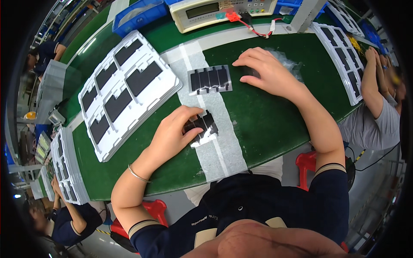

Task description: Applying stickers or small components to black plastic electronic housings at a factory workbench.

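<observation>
My left hand (174, 129) holds a clear film sheet with black strips (208, 124) by its left edge, thumb and fingers on either side, low over the pale cloth strip. Part of this sheet is hidden by the hand. Just beyond it, a second clear sheet with black strips (210, 79) lies flat on the cloth. To the right of that one, my right hand (273, 73) is curved over the green mat with thumb and fingers apart. Something dark shows beneath its fingers; I cannot make out what it is.
A stack of white trays (129, 96) with black pieces stands at left. Crumpled clear plastic (286, 60) lies beyond my right hand. At the back are a bench meter (215, 15) with red leads and a blue bin (140, 18). Other people work on both sides.
</observation>
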### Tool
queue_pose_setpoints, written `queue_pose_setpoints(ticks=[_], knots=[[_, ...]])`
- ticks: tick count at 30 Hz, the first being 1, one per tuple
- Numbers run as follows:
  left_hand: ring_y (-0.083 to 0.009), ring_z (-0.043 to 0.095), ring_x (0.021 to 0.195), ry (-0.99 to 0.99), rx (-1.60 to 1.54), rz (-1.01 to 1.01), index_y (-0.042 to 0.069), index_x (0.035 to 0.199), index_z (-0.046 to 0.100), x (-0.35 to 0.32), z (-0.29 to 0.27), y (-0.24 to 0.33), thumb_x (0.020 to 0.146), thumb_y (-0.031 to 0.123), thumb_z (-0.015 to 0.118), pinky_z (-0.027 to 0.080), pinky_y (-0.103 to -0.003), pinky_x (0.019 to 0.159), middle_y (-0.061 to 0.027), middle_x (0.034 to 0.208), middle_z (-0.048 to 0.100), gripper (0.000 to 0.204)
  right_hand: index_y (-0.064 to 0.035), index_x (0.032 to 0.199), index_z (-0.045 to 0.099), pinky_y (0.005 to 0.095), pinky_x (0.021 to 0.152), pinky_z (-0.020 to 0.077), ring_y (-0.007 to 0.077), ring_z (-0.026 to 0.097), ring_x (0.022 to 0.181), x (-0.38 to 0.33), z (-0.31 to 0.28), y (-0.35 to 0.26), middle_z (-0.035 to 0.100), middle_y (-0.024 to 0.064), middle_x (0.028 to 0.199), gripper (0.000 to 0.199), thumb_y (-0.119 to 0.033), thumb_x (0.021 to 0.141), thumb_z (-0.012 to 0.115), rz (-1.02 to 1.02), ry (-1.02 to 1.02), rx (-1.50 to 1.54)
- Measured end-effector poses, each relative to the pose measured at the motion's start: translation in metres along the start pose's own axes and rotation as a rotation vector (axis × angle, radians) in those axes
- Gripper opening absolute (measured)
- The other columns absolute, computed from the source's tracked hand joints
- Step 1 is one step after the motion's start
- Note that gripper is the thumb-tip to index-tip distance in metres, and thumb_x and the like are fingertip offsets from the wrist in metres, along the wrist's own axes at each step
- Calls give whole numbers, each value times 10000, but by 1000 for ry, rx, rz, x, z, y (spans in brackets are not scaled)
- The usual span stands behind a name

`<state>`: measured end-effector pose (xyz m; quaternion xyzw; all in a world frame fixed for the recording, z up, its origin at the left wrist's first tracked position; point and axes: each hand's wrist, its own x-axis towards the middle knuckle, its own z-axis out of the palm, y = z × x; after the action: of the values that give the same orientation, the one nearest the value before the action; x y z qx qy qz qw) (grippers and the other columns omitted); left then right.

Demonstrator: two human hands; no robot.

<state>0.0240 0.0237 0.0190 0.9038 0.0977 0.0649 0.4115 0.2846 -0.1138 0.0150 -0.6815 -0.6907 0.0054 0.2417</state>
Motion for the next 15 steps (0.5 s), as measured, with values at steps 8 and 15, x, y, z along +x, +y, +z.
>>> queue_pose_setpoints(ticks=[8,15], knots=[[-289,522,934,54,330,351,21,990,581,-3,-8,-3,659,100,709,424,-364,813,-124,1021,541,364,-64,1006,581,363,864,390,250,511,966,2,2,-2,549,62,990,298,-139,729,661,-113,-15,23],[-279,501,1056,-169,391,399,17,1023,593,-8,-14,4,656,203,699,439,-370,872,-117,1150,517,425,-86,1024,573,355,841,406,231,539,921,-2,7,-24,562,49,948,354,-125,690,684,-293,-74,71]])
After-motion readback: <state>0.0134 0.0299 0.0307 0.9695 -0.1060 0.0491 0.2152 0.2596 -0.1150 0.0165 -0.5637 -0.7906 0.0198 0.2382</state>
